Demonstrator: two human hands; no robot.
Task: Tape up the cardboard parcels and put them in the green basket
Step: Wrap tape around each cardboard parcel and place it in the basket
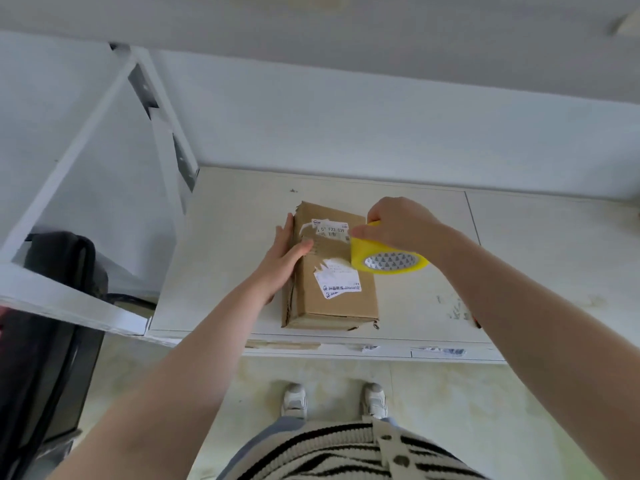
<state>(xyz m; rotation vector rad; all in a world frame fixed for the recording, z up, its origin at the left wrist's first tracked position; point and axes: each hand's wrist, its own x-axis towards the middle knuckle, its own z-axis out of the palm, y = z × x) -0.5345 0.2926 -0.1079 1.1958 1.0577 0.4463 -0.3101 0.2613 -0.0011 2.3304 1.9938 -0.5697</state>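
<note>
— Parcel [330, 268] first: where does it lie?
— Centre of the frame, flat on the pale bench [415, 306], long side running away from the person. It is brown cardboard with torn white labels [337, 284] on top, and its near left edge looks ragged.
— And the left hand [285, 256]?
— That arm reaches in from the lower left. The palm lies against the parcel's left side, fingers [286, 230] stretched out straight and together along the edge, thumb resting over the top face. The hand is flat and spread, pressing rather than gripping.
— The right hand [398, 225]?
— It comes from the lower right, wrist bent down over the parcel's right edge. Its fingers are curled closed around a yellow tape roll [389, 259], which touches the right side of the parcel's top. The roll's hollow core faces the camera.
— Any containers?
— No green basket shows anywhere. At the left edge, under a white slanted frame [86, 161], sits something dark, perhaps a bag [65, 261]; I cannot tell what it holds.
— Anything else?
— Lower centre, white shoes [294, 400] on a pale floor and a striped garment [346, 452].
</note>
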